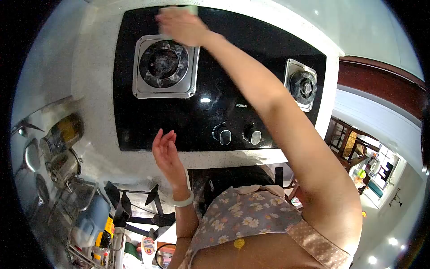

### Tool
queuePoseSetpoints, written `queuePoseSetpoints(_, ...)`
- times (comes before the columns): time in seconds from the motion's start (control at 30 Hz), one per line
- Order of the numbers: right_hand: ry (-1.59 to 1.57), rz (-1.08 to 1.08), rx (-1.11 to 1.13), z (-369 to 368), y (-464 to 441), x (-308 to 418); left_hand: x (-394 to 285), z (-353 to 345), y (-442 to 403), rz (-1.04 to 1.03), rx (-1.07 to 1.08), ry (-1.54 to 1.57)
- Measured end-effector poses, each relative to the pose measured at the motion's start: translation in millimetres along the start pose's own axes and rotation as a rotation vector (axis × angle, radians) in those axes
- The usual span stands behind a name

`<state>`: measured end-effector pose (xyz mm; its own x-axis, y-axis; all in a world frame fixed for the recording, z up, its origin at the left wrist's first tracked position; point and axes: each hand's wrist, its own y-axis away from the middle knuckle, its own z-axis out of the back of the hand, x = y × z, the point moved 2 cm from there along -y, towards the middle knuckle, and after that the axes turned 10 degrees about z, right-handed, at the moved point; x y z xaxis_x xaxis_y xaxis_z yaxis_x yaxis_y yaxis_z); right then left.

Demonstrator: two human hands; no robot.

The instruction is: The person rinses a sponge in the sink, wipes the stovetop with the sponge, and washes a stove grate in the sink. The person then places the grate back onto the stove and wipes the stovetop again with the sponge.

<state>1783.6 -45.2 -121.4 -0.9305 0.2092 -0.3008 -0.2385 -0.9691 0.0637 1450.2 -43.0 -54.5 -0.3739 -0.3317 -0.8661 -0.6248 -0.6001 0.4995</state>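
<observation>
My right hand [181, 28] reaches across to the back left of the black glass stove top [242, 54], somewhat blurred by motion. It holds a pale green cloth or sponge [192, 9], of which only an edge shows beyond the fingers. Just in front of this hand lies the left burner [163, 65] in its square silver tray, without a pan support. My left hand [166, 152], with a pale bangle on its wrist, hovers by the stove's front edge, fingers loosely extended and holding nothing.
The right burner [305, 86] lies beyond my right forearm. Two knobs [222, 134] sit near the front edge. At the lower left are black pan supports [156, 217], metal pots [63, 167] and a blue-grey container [92, 219]. White counter [96, 89] borders the stove.
</observation>
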Motion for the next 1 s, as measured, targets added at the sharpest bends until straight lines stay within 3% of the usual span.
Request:
queuePoseSetpoints(0.07, -0.332, -0.239, -0.230, -28.7, 90.0, -33.4, -2.5, -2.3, -6.3, 0.011, 0.025, 0.021)
queuePoseSetpoints(0.13, -0.373, -0.565, -0.063, -33.7, 192.2, -59.7, 3.3, -2.7, -10.0, 0.020, 0.052, 0.050)
queuePoseSetpoints(0.17, -0.303, -0.577, -0.142, -53.1, 243.2, -74.9, 7.2, -3.9, -11.6, 0.023, 0.062, 0.067)
queuePoseSetpoints(0.23, 0.029, -0.696, -0.031, -70.2, 274.1, -64.3, 11.3, -7.0, -12.9, -0.015, 0.097, 0.072)
queuePoseSetpoints(0.33, -0.373, -0.504, -0.126, -32.3, 166.1, -52.5, 19.9, -1.4, -12.3, -0.019, 0.103, 0.023)
queuePoseSetpoints(0.37, -0.349, -0.485, -0.092, -19.1, 113.8, -42.8, 19.4, 0.3, -12.8, -0.025, 0.086, 0.022)
queuePoseSetpoints(0.4, -0.337, -0.359, -0.262, -36.9, 64.7, -39.8, 16.4, 3.5, -10.9, -0.028, 0.072, 0.017)
queuePoseSetpoints(0.43, -0.515, -0.294, -0.305, -26.6, 15.9, -30.1, 12.8, 6.4, -7.6, -0.031, 0.059, 0.013)
queuePoseSetpoints(0.47, -0.705, -0.109, -0.562, -43.4, -35.3, -25.9, 8.6, 8.0, -3.7, -0.028, 0.023, 0.017)
queuePoseSetpoints(0.5, -0.973, -0.203, -0.235, -21.4, -76.8, -12.6, 6.7, 9.7, -3.5, -0.031, 0.014, 0.008)
queuePoseSetpoints(0.57, -0.492, 0.076, -0.229, -38.2, -125.4, 24.5, 5.2, 14.9, -3.7, -0.030, -0.010, -0.013)
queuePoseSetpoints(0.67, 0.012, 0.211, -0.056, -26.1, -107.7, 24.2, -0.1, 14.9, -8.3, 0.001, -0.019, 0.006)
queuePoseSetpoints(0.73, -0.793, -0.002, -0.241, -33.2, -64.8, 0.2, 0.3, 14.4, -11.3, -0.009, -0.012, 0.013)
queuePoseSetpoints(0.77, -0.747, 0.084, -0.329, -61.9, -37.2, -17.8, 3.1, 14.8, -12.5, -0.030, -0.002, 0.006)
queuePoseSetpoints(0.87, -0.465, -0.198, -0.135, -68.6, 29.3, -49.4, 6.5, 11.2, -12.1, -0.054, 0.007, 0.031)
queuePoseSetpoints(0.9, -0.490, -0.244, -0.093, -63.0, 20.4, -47.4, 8.1, 10.7, -10.9, -0.024, 0.012, 0.026)
queuePoseSetpoints(0.97, -0.445, -0.248, -0.325, -51.1, -53.0, -19.3, 14.4, 10.7, -7.1, 0.005, 0.030, 0.045)
queuePoseSetpoints(1.0, -0.653, -0.249, 0.033, 18.4, -74.6, -6.0, 16.1, 11.6, -5.7, -0.006, 0.027, 0.039)
